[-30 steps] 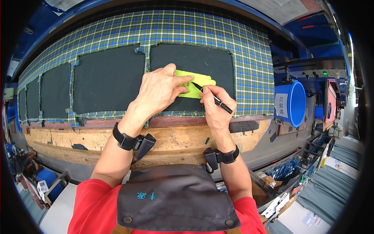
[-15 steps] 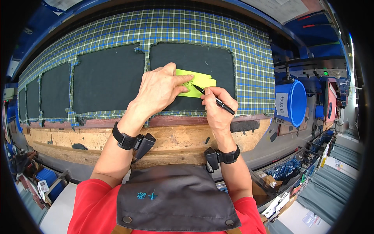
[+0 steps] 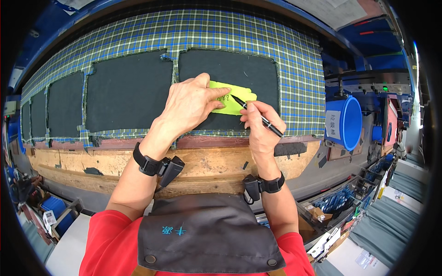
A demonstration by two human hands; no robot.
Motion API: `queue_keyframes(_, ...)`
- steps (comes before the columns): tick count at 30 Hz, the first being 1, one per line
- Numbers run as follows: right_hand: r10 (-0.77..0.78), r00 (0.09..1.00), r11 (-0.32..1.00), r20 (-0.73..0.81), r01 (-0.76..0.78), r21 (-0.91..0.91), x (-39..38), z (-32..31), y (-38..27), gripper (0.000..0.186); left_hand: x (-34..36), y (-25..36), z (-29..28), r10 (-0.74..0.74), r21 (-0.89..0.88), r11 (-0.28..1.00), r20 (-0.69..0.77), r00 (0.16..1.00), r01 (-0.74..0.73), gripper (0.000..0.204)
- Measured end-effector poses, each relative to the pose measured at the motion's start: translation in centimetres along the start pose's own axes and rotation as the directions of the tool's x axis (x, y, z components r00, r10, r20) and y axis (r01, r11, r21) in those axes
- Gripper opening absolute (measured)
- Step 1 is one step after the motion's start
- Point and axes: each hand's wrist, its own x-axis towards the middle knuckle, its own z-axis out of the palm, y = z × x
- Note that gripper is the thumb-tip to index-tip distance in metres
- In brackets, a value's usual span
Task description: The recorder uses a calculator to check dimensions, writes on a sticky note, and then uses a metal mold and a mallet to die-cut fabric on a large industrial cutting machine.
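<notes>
Though distorted, likely racks (image 3: 334, 202) near plaid cloth (image 3: 301, 101).

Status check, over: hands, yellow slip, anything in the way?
Left hand on slip, covering its left end; right hand gripping pen, tip at slip. Slip marked, lying on dark panel. No other obstruction visible.

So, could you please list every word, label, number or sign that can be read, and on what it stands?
I leave the wording itself uncopied; the places are:
Yellow-green slip: black handwritten marks, partly covered by the left hand.
White label on the blue bin: large dark characters, clear.
Dark apron: light-blue characters.
Papers at lower right: any print too small to read.
</notes>
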Motion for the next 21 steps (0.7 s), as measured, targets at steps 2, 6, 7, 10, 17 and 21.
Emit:
queue_keyframes(2,0.028,0.998,0.999,-0.050,-0.026,0.028,-0.3,-0.6,-1.0,0.012,0.0,0.1,-0.1,-0.009,-0.015,1.000,-0.002,1.000,0.009,0.045)
queue_keyframes(6,-0.031,0.995,0.990,-0.096,0.044,0.137,-0.9,-2.2,-2.6,0.015,0.1,-0.1,-1.5,-0.165,-0.336,0.932,-0.054,0.985,0.138,0.055)
queue_keyframes(7,-0.039,0.994,0.988,-0.099,0.053,0.145,-1.0,-2.8,-3.1,0.015,-0.1,-1.2,-1.0,-0.189,-0.494,0.865,-0.158,0.969,0.088,0.050)
queue_keyframes(10,0.000,1.000,0.969,-0.018,0.005,0.247,-1.5,-4.0,-5.7,0.015,-0.2,-0.3,-3.3,-0.204,-0.685,0.728,-0.264,0.943,-0.034,0.076)
queue_keyframes(17,-0.122,0.986,0.957,0.112,0.087,0.277,-4.1,-5.7,-12.1,0.015,-2.1,9.3,-5.6,-0.102,-0.901,0.433,-0.082,0.991,-0.030,0.110)
queue_keyframes(21,-0.235,0.958,0.949,0.167,0.189,0.252,-5.0,-6.9,-13.6,0.015,-2.9,12.2,-6.0,-0.064,-0.912,0.408,-0.075,0.995,-0.042,0.116)
